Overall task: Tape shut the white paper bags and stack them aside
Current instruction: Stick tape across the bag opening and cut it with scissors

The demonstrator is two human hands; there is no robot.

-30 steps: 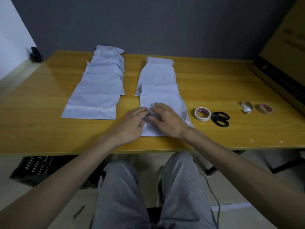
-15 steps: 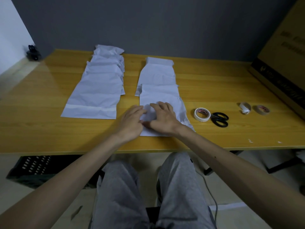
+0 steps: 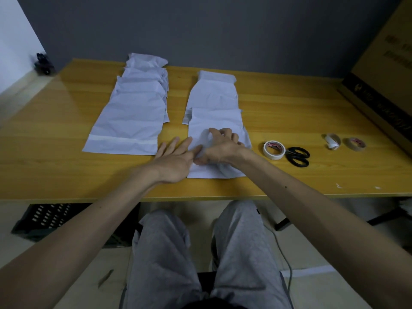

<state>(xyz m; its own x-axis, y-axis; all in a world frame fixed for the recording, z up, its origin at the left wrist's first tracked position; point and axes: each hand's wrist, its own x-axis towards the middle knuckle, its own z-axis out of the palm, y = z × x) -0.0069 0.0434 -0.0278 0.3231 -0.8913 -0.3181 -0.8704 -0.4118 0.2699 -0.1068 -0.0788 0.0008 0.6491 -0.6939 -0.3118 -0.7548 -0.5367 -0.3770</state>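
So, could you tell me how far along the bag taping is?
Looks done: the left row, its nearest bag showing a tape strip. In hand: the right hand curls on a fold of the front bag in the right row, left hand flat at its edge. Left: the bags behind it; the tape roll lies untouched.

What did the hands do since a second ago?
The left hand slid left, its straight fingers now mostly on the table beside the nearest white paper bag. The right hand curled its fingers and bunches that bag's paper. The tape roll, scissors and left row of bags stayed put.
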